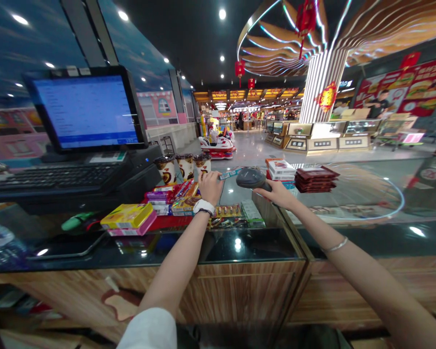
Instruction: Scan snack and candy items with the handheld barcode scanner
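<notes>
My right hand (pixel 280 195) is closed around the handle of a dark grey barcode scanner (pixel 250 177), held above the counter with its head turned to the left. My left hand (pixel 210 187) pinches one end of a slim light-blue packet (pixel 229 173), whose other end lies close to the scanner's head. Beneath and left of that hand lie several colourful snack packs (pixel 185 196). Just behind it stand three lidded cups (pixel 184 166) with brown and white patterns. To the right of the scanner are a stack of dark red packets (pixel 315 179) and some white boxes (pixel 281 169).
A monitor (pixel 85 111) and a black keyboard (pixel 54 179) occupy the left side. Yellow and pink boxes (pixel 128 216) sit near the dark glass counter's (pixel 236 247) front edge, beside a tablet-like device (pixel 70 245). A plastic-wrapped bundle (pixel 2 245) is at far left.
</notes>
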